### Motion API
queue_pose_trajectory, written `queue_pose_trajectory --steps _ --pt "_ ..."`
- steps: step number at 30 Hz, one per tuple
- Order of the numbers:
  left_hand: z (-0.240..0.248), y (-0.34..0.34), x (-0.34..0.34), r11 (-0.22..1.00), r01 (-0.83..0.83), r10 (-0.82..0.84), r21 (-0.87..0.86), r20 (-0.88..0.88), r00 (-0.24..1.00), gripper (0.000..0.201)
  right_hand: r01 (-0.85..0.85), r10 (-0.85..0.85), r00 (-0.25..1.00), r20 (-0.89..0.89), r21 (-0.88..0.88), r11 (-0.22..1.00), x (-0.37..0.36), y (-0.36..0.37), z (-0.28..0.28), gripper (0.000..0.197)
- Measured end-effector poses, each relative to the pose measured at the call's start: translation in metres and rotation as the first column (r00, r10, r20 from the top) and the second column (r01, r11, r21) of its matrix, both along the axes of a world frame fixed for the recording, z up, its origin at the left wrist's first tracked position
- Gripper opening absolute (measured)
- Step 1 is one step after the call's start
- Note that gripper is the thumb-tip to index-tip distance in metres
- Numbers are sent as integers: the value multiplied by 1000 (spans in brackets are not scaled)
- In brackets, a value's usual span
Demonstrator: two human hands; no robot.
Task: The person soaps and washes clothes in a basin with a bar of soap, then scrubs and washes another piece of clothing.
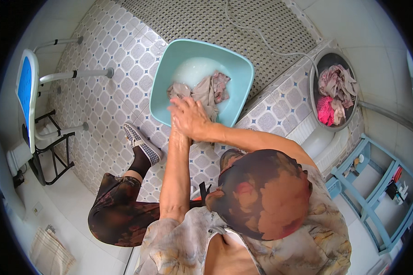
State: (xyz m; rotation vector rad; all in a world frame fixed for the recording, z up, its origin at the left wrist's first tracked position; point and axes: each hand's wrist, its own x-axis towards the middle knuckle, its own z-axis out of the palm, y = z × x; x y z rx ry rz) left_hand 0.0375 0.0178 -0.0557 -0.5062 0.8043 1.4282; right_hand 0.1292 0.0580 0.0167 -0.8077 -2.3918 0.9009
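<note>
A square light-teal basin stands on the tiled floor in front of me. Cloudy, sudsy water lies in it, with a wet grey-beige garment bunched toward the near side; one end has a pinkish pattern. Over the near rim, my right hand lies across my left hand, its fingers stretched out and a little apart. Most of my left hand is covered by the right, so its fingers are hidden. The garment touches or lies right beside both hands; whether the left grips it is not visible.
A grey tub with patterned and bright pink clothes sits at the right beside a hose. Perforated grey matting lies beyond the basin. A blue-seated shower chair stands left; a light-blue rack is at the lower right.
</note>
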Motion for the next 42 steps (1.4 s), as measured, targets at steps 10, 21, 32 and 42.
queue_pose_trajectory --steps 10,21,32,42 --pt "22 3 25 979 145 -141 -145 33 989 28 109 68 978 198 -759 642 9 58 -63 35" --pt "29 -14 0 979 193 -198 -69 -63 978 25 -9 14 1000 9 -438 899 -25 60 -41 31" --pt "107 -3 -42 996 77 -85 -39 -329 941 33 -485 -341 850 -402 -850 -207 -10 84 -13 55" --pt "50 4 -45 983 -160 79 -89 -580 811 25 -94 -11 973 -231 -437 894 -15 40 44 22"
